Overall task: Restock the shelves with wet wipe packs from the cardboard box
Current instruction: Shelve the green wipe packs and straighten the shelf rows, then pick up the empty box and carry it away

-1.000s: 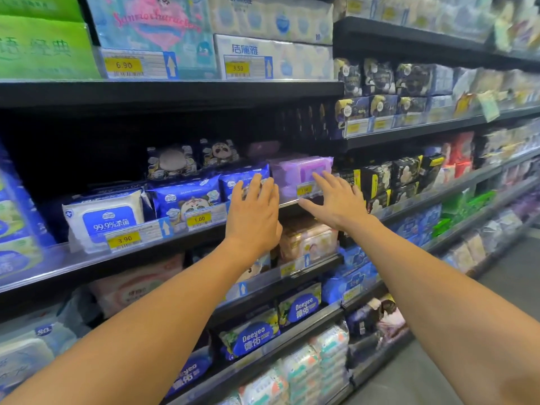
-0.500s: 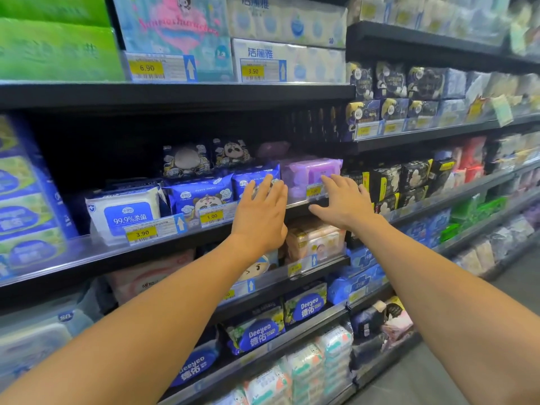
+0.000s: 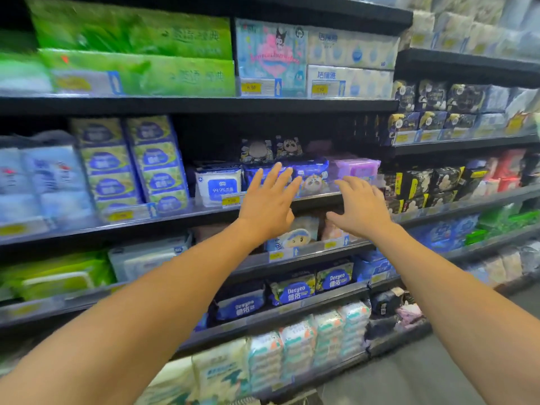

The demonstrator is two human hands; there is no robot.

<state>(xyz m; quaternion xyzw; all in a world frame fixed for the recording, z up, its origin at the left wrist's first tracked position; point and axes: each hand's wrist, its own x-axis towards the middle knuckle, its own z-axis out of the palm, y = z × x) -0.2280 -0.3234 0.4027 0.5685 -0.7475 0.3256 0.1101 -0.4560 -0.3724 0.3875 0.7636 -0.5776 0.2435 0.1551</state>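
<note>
Wet wipe packs (image 3: 312, 174) lie in a row on the middle shelf (image 3: 187, 219), behind yellow price tags (image 3: 230, 201) along its front edge. From left to right there is a white pack (image 3: 217, 182) with a blue label reading 99.9%, 2 dark blue packs (image 3: 314, 179) printed with a cartoon animal, and a lilac pack (image 3: 355, 168). Behind them stand 2 small cartoon-faced packs (image 3: 257, 150).

The left hand (image 3: 267, 201) is raised in front of the dark blue packs, fingers straight and spread, holding nothing. Whether its fingertips touch a pack cannot be told. The right hand (image 3: 359, 207) hovers just beside it, below the lilac pack, fingers spread and slightly bent, also empty.

Tall blue-and-green multipacks (image 3: 131, 165) stand further left on the same shelf.
</note>
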